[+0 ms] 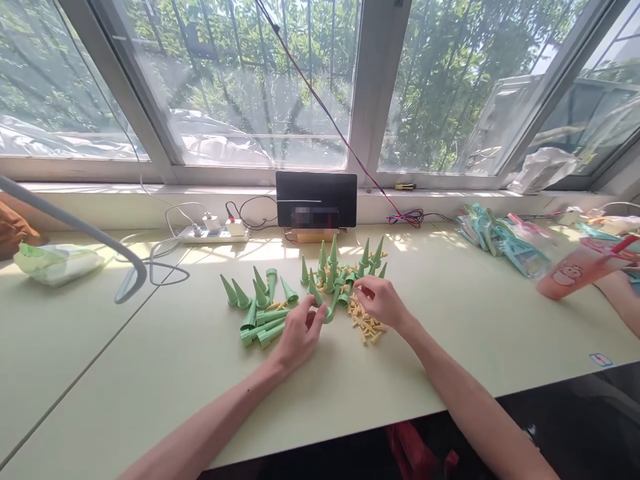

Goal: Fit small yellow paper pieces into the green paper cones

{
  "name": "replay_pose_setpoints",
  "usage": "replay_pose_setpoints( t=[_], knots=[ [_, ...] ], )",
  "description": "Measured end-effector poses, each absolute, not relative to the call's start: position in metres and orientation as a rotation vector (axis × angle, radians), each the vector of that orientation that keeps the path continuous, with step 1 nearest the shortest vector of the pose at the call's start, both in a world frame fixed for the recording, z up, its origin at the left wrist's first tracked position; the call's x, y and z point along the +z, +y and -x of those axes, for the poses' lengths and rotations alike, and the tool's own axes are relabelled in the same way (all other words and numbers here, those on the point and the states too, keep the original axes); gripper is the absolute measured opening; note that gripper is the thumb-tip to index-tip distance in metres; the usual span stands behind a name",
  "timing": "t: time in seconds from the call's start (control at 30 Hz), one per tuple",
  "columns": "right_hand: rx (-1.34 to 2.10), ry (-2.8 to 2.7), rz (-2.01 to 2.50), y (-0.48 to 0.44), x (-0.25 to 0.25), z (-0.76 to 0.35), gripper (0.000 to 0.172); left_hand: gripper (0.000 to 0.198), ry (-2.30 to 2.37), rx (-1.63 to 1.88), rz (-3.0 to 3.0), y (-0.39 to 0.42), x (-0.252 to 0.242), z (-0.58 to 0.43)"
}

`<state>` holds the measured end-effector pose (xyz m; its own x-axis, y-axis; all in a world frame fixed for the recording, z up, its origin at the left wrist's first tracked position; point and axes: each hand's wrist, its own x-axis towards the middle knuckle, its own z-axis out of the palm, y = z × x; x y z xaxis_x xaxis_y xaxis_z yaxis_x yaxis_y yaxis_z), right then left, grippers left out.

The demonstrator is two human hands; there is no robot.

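Observation:
My left hand (301,331) is closed, its thumb and fingers around a green plastic cone-shaped spike (316,293) that points up. Just above the small yellow plastic pegs (367,325), my right hand (384,300) is pinched, with its fingertips beside the green parts; whatever is between them is hidden or too small to name. More green spikes (333,252) stand in a cluster beyond both hands, with yellow pegs among them. To the left of my left hand, other green spikes (273,332) lie on their sides or stand upright.
A dark-screened tablet (315,183) stands by the window. Behind on the left lies a power strip (215,233) with cables. At right are bagged teal items (500,237), a pink drink cup (575,270) and another person's arm (623,300). A grey curved tube (100,237) crosses the left.

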<state>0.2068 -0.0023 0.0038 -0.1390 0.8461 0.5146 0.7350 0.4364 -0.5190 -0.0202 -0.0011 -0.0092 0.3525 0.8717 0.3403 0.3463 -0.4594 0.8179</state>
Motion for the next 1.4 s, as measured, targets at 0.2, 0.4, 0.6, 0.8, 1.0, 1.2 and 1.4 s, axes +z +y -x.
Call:
replay_pose_setpoints(
  t=[0.2, 0.4, 0.6, 0.8, 1.0, 1.2, 1.4],
  knots=[
    [0.262, -2.047, 1.473, -0.0044, 0.0032, -0.2058, 0.015, 0.026, 1.063, 1.04, -2.034, -0.0003, -0.0104, 0.0208],
    [0.26, -2.073, 1.516, -0.0039, -0.0003, -0.2045, 0.016, 0.025, 1.032, 1.028, -2.09, 0.0, -0.0134, 0.0209],
    [0.295, -2.07, 1.534, -0.0041, -0.001, -0.2059, 0.014, 0.025, 1.023, 1.031, -2.112, -0.0015, -0.0119, 0.0199],
    [0.342, -2.077, 1.474, -0.0056, 0.0017, -0.2041, 0.012, 0.023, 1.005, 1.035, -2.115, -0.0029, -0.0106, 0.0193],
    [0.351, -2.103, 1.486, -0.0092, 0.0051, -0.2009, 0.004, 0.026, 1.009, 1.042, -2.131, -0.0041, -0.0079, 0.019],
    [0.371, -2.155, 1.466, -0.0101, 0.0026, -0.2017, 0.005, 0.026, 1.029, 1.058, -2.117, -0.0049, -0.0061, 0.0191],
    [0.391, -2.205, 1.43, -0.0117, 0.0062, -0.2019, 0.008, 0.025, 1.03, 1.073, -2.091, -0.0052, -0.0061, 0.019]
  ],
)
